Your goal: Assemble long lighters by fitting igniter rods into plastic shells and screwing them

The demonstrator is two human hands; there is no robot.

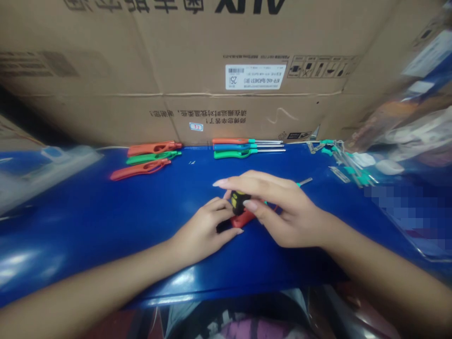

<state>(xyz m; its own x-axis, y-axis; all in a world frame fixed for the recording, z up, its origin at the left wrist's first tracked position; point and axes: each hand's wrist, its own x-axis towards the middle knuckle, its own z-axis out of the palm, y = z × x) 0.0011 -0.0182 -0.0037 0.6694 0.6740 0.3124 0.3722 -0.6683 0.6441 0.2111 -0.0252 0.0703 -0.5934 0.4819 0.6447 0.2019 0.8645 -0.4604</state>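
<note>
The red lighter is between the two hands, over the middle of the tabletop and nearer its near edge; whether it rests on the surface or is lifted, I cannot tell. The left hand curls about its left end, thumb along the near side, apparently to steady it. The right hand pinches a black-and-yellow object between thumb and fingers right above the lighter, a grip that suggests control from the top; the object's lower end is hidden. A metal tube juts out beyond the right hand, seemingly the lighter's own.

Further out, three lighters with tubes lie side by side along the far edge, probably kept parallel to save room. Left of them, three tubeless handles lie in a similar row, perhaps to keep the two kinds apart. Toward the far right corner, loose teal-and-metal parts lie heaped, likely within easy reach of the right hand. A cardboard box stands behind the far edge.
</note>
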